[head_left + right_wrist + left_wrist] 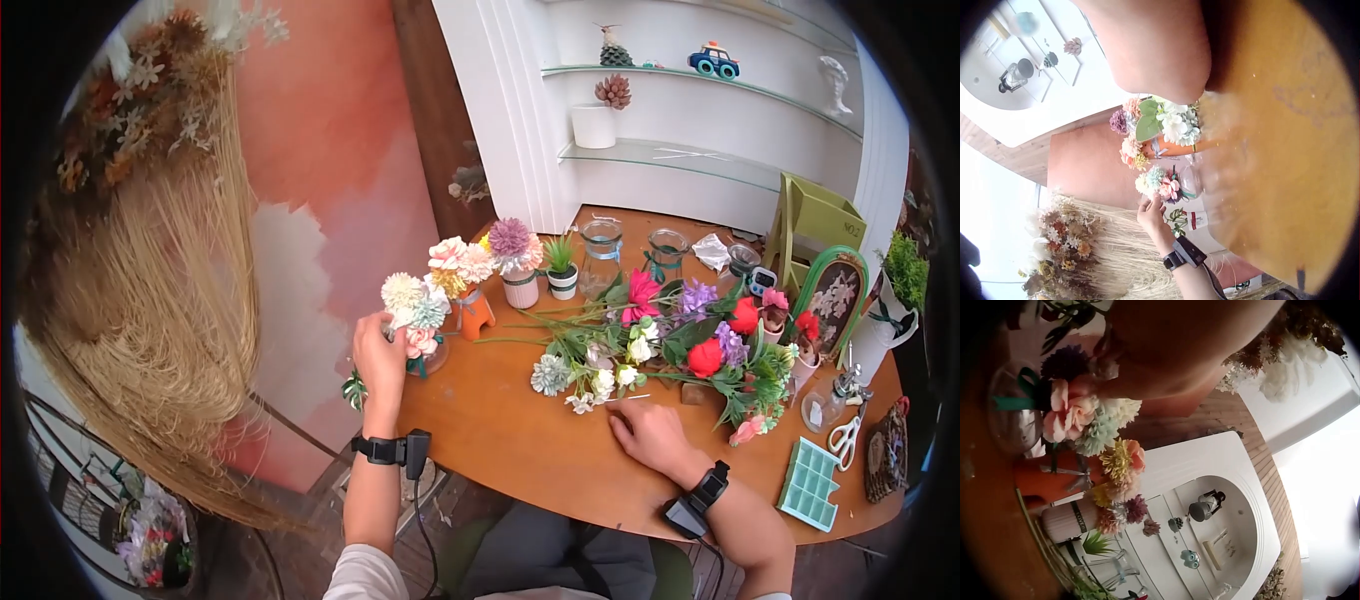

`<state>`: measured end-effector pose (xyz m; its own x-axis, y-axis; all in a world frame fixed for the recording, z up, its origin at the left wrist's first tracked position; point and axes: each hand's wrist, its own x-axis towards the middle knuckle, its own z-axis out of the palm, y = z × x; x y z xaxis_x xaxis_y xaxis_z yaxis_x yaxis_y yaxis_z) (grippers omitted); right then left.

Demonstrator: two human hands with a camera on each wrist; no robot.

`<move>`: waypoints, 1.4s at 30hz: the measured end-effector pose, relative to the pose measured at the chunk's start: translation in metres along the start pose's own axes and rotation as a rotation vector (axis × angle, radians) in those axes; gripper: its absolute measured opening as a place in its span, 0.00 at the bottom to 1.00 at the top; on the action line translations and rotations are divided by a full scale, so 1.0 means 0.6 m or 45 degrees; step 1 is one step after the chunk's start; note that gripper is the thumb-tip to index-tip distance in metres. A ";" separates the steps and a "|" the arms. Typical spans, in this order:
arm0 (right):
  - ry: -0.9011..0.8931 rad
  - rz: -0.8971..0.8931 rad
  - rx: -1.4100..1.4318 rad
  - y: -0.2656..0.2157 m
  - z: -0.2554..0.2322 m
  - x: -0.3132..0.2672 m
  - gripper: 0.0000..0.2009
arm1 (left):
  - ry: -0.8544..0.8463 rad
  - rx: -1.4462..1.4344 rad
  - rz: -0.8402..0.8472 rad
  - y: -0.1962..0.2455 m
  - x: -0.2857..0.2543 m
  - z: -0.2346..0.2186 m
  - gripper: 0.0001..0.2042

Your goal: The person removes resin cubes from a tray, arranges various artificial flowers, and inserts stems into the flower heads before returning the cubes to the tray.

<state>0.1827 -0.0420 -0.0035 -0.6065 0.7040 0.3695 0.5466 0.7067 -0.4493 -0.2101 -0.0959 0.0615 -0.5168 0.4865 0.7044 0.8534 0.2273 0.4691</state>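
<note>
At the table's left end stands a small glass vase point(1015, 428) with a teal ribbon, holding cream, mint and pink flowers point(1161, 182). My left hand point(380, 360) is at the left side of this bunch, its thumb and bent fingers pinching at the blooms; the fingertips are partly hidden in the left wrist view. My right hand point(652, 435) rests on the wooden table, fingers loosely bent, in front of white flowers point(603, 382). A thin white stick point(630, 398) lies just beyond it. No object shows in the right hand.
Behind stand an orange vase point(476, 316), a pink ribbed vase point(521, 290), a potted plant point(562, 278) and glass jars point(602, 245). Loose flowers point(705, 357) cover the middle right. Further right are scissors point(846, 440), a teal tray point(810, 484) and a green-framed mirror point(833, 300).
</note>
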 end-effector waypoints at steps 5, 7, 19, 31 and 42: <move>0.014 -0.005 -0.004 0.000 0.001 -0.001 0.11 | 0.194 -0.021 0.206 0.012 -0.017 -0.025 0.09; 0.023 0.002 0.009 0.000 0.002 -0.002 0.11 | 0.258 -0.047 0.246 0.030 -0.028 -0.053 0.09; -0.271 -0.017 0.547 -0.023 -0.009 -0.002 0.18 | -0.816 -1.558 -0.493 0.113 -0.263 -0.009 0.09; -0.248 -0.203 0.404 -0.013 0.002 -0.006 0.12 | -0.813 -1.330 -0.387 0.204 -0.297 0.009 0.10; -0.175 -0.217 0.304 0.007 -0.006 0.000 0.10 | -0.566 -1.086 -0.477 0.103 -0.256 0.041 0.22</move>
<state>0.1870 -0.0391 -0.0027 -0.7587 0.5493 0.3501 0.2892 0.7657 -0.5745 -0.0762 -0.1358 -0.0310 -0.5198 0.8150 0.2562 0.2211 -0.1613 0.9618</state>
